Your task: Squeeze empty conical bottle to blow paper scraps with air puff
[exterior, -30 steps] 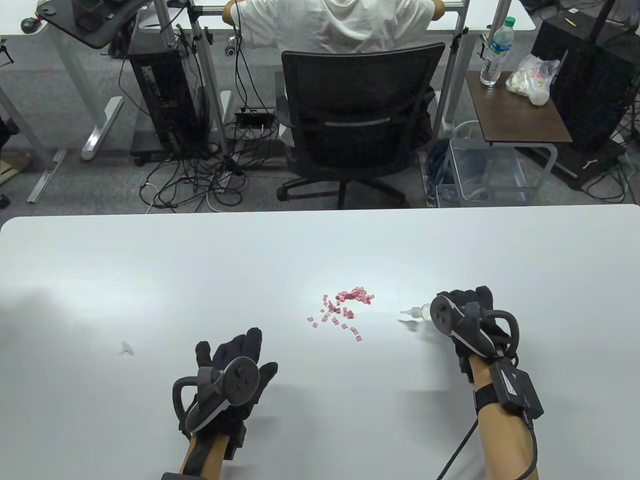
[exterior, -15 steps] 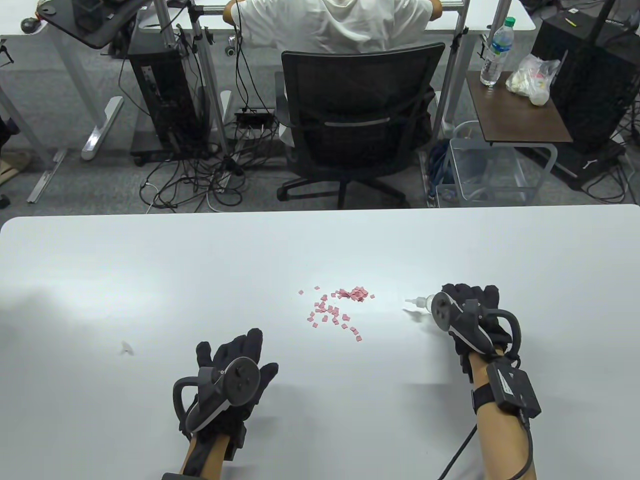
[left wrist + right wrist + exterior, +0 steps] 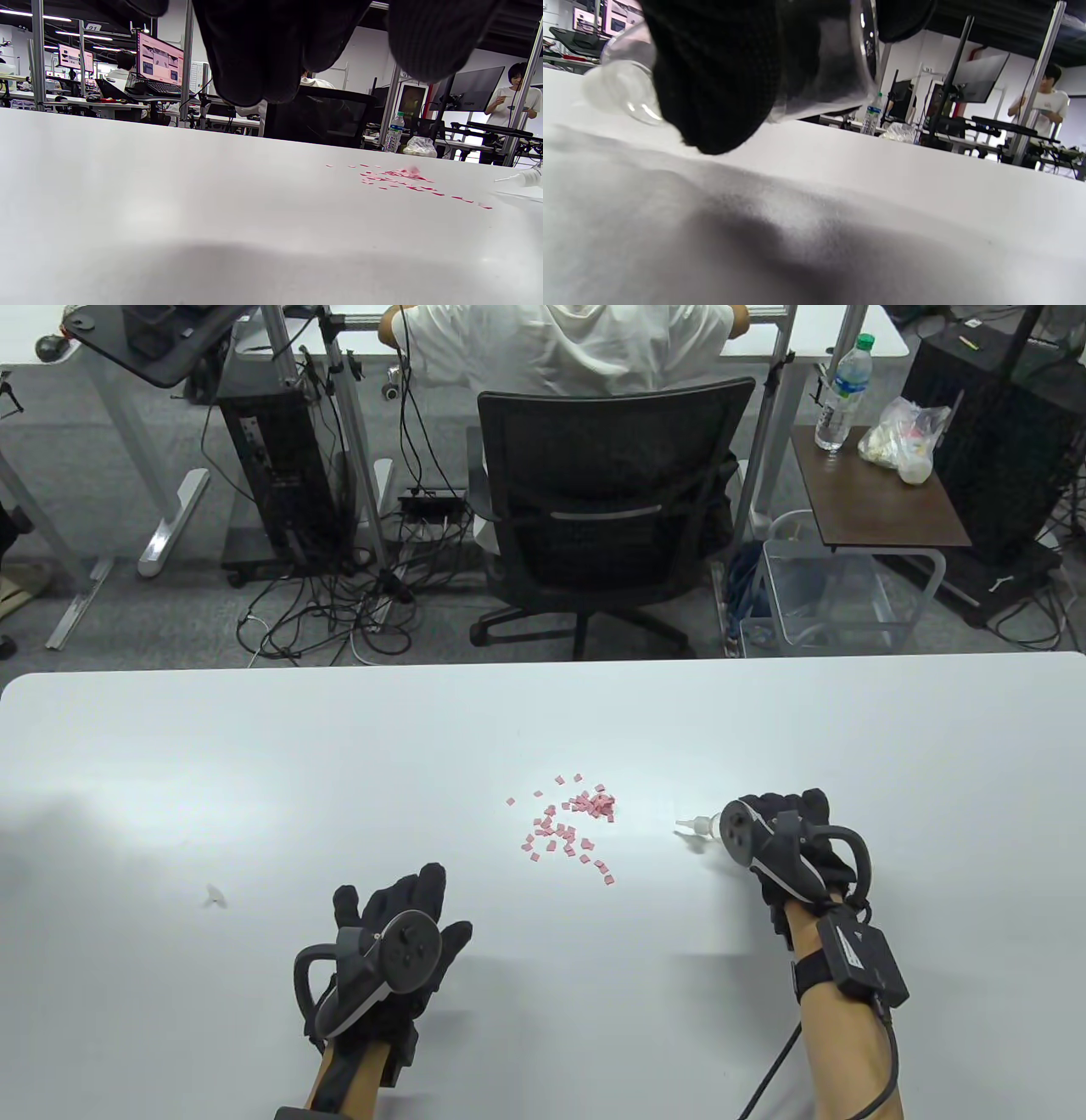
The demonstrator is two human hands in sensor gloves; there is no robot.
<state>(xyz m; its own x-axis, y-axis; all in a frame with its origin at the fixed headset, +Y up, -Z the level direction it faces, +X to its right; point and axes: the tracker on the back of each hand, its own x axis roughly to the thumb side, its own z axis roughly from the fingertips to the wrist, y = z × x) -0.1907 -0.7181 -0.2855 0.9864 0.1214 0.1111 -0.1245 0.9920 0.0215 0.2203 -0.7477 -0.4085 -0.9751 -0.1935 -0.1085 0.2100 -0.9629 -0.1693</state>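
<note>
Small pink paper scraps [image 3: 570,826] lie scattered at the middle of the white table [image 3: 254,763]; they also show in the left wrist view [image 3: 403,180]. My right hand [image 3: 776,836] grips a clear conical bottle [image 3: 702,827] on its side, a little above the table, its white nozzle pointing left at the scraps from a short gap. In the right wrist view my fingers [image 3: 712,76] wrap the clear bottle [image 3: 823,55]. The nozzle tip shows in the left wrist view [image 3: 519,178]. My left hand [image 3: 394,929] rests palm down on the table, holding nothing.
A small clear scrap [image 3: 214,897] lies on the table at the left. Beyond the table's far edge stand a black office chair [image 3: 607,517] with a seated person, desks and cables.
My right hand and the bottle shifted slightly left. The scraps spread left and away from me, a few now lying farther out from the pile. My left hand has not moved.
</note>
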